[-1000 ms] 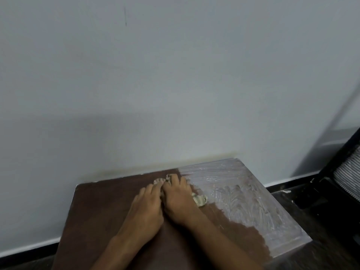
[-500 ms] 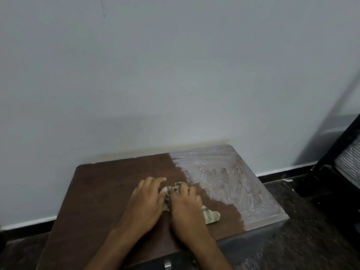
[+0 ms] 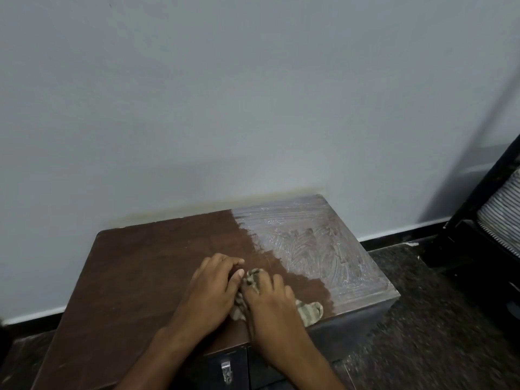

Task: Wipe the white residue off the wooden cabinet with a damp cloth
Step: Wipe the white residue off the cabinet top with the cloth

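Cloth [image 3: 308, 311] bunched on wooden cabinet [image 3: 146, 271] top, near front edge. Right hand [image 3: 274, 305] presses it flat-fingered; left hand [image 3: 209, 291] beside, fingers extended, touching cloth edge. White residue [image 3: 318, 249] covers cabinet's right part.

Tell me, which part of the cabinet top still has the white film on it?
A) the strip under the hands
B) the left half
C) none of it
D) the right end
D: the white residue covers the right end of the wooden cabinet, while the left part and the wood around the cloth show bare brown.
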Action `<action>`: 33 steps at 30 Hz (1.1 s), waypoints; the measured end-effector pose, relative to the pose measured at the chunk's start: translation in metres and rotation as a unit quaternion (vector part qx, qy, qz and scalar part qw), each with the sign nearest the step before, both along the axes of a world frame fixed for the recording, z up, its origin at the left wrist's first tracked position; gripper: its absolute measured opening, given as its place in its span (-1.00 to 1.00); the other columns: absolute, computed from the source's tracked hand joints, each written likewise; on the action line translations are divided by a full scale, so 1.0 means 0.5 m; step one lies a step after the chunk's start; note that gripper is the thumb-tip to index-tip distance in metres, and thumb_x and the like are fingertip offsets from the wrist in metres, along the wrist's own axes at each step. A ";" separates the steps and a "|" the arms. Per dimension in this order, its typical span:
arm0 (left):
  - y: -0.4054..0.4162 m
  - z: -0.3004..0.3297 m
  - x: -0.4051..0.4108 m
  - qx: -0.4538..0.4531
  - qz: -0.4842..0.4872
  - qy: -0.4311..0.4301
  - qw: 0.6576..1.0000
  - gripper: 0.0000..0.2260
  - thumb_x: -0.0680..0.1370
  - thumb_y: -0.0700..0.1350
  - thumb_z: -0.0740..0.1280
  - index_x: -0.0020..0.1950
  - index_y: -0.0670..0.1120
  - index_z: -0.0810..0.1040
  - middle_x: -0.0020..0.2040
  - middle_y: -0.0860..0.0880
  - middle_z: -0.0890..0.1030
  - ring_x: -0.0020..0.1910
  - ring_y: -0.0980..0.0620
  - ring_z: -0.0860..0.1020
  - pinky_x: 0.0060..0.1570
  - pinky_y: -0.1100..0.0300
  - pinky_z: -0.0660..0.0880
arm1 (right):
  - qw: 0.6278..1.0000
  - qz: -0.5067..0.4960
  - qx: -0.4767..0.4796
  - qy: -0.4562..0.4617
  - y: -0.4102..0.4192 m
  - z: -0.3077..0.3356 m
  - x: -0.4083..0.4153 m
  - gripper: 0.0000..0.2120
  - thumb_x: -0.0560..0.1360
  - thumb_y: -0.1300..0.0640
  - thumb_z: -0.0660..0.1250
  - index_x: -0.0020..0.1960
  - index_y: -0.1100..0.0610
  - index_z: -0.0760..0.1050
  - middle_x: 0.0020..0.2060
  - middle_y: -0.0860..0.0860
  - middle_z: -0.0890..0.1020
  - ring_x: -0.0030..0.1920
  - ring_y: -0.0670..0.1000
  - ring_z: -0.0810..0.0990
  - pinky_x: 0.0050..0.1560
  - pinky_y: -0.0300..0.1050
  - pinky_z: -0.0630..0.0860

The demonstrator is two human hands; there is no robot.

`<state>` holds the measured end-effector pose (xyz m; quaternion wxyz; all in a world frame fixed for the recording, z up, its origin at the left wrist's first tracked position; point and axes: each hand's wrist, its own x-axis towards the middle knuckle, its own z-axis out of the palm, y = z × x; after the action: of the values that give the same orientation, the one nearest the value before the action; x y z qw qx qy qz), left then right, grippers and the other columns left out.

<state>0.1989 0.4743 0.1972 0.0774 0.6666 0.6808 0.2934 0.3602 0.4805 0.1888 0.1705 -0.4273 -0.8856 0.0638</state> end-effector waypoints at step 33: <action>0.043 -0.018 0.106 0.009 -0.078 -0.021 0.997 -0.80 0.58 -0.02 0.28 0.20 0.09 0.52 0.01 0.23 0.48 0.03 0.24 0.44 0.06 0.34 0.38 | 0.989 -0.147 0.012 -0.005 0.093 0.015 0.115 -0.64 0.63 0.11 0.13 0.42 -0.03 0.35 0.28 0.03 0.35 0.19 0.10 0.33 0.14 0.03 0.35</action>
<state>0.2519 0.4960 0.1882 0.1084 0.7123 0.6219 0.3067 0.4176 0.5270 0.1962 0.1784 -0.5513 -0.8146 0.0255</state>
